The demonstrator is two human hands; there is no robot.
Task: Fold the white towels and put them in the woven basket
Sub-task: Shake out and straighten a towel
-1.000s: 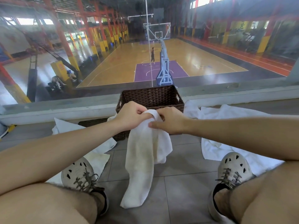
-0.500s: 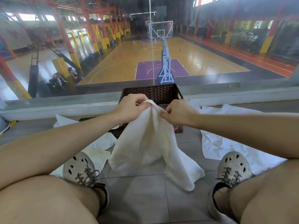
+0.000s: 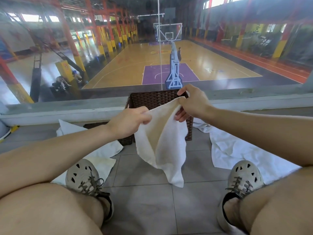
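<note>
Pinching one white towel (image 3: 162,146) by its top edge: left hand (image 3: 130,122) has fingers curled round one corner, and right hand (image 3: 193,103) nips the other corner between thumb and fingers. The towel hangs in front of the woven basket (image 3: 152,100) and hides most of its front wall. The basket's inside is out of sight, so its contents can't be told. The towel's lower tip is near the floor tile (image 3: 144,200), contact unclear. The left floor towel (image 3: 105,150) is partly under the left forearm and left shoe (image 3: 83,177). The right floor towel (image 3: 237,150) runs behind the right forearm and right shoe (image 3: 243,175).

Versus half a second back, the hands are further apart, the right hand is higher over the basket rim, and the cloth is spread wider.

The basket sits against the window ledge (image 3: 67,111). Bare tile lies between the shoes, with towels flanking both sides.
</note>
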